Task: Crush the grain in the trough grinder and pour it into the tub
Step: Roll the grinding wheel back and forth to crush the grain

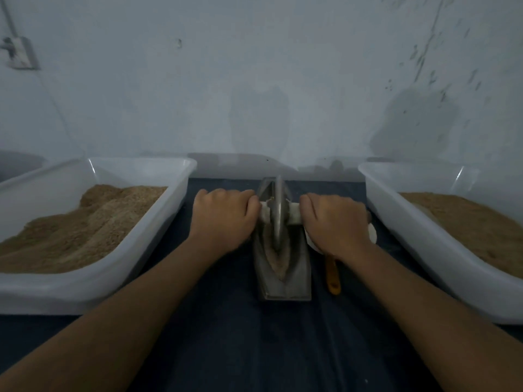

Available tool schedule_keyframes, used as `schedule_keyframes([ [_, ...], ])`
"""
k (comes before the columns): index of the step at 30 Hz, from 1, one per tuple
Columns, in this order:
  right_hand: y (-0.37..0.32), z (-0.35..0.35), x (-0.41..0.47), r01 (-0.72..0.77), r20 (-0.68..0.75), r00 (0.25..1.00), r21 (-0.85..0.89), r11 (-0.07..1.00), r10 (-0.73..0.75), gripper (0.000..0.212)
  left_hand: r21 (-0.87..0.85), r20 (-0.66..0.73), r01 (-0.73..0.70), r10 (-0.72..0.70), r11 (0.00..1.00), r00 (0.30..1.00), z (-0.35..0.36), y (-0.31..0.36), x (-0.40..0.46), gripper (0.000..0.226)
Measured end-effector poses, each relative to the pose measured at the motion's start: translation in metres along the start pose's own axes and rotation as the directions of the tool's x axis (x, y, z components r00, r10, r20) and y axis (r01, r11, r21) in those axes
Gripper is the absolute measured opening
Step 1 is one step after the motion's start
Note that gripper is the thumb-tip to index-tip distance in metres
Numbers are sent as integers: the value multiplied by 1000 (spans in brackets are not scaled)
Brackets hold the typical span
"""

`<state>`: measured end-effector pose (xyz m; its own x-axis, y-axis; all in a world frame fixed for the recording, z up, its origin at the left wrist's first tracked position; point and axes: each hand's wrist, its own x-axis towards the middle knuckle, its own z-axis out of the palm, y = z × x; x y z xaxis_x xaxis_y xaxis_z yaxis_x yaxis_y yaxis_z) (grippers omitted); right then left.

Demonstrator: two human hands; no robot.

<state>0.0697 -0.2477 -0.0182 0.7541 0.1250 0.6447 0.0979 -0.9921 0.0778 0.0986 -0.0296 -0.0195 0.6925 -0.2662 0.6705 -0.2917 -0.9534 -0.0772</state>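
Trough grinder (283,267) sits centre on the dark cloth (226,349), long axis running 12 to 6. Left hand (223,219) is curled round the white axle handle (264,213) at 9 o'clock of the wheel (276,213); right hand (336,222) is wrapped round the same axle at 3 o'clock. Both are closed on it, knuckles up. The wheel is a thin metal disc standing upright in the V-shaped groove, with grain (278,264) lying tan and gritty in the groove toward 6. My read: wheel and trough are stiff, dense metal, heavy for their size, so the body stays put while the disc rolls. For pouring, grip the trough by its flat outer walls, not the narrow rim; smooth metal, probably slippery with dust on it. Left tub (141,165) at 9 o'clock and right tub (396,210) at 3 are translucent plastic, thin-walled, likely flexy, and both hold mounds of brown meal. An orange-handled tool (332,275) lies just beside the trough at 3 o'clock, its head hidden under the right hand.
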Motion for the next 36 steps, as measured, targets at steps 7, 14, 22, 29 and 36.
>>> schedule_keyframes([
  [7,5,16,68,32,217,976,-13,999,-28,41,44,225,123,-130,991,966,27,-13,46,41],
  [14,2,6,21,84,36,996,-7,996,-84,33,175,119,-39,19,984,993,-2,1,9,30],
  [22,-6,-25,-33,131,-240,965,75,989,-109,30,-11,-108,-16,15,1000,994,-29,2,-54,27],
  [29,-1,3,-1,36,-95,995,114,993,-25,39,129,-11,-52,54,990,998,-10,2,-11,35],
  [36,12,33,52,-160,132,981,137,978,142,47,100,152,34,-49,994,987,22,-2,47,46],
])
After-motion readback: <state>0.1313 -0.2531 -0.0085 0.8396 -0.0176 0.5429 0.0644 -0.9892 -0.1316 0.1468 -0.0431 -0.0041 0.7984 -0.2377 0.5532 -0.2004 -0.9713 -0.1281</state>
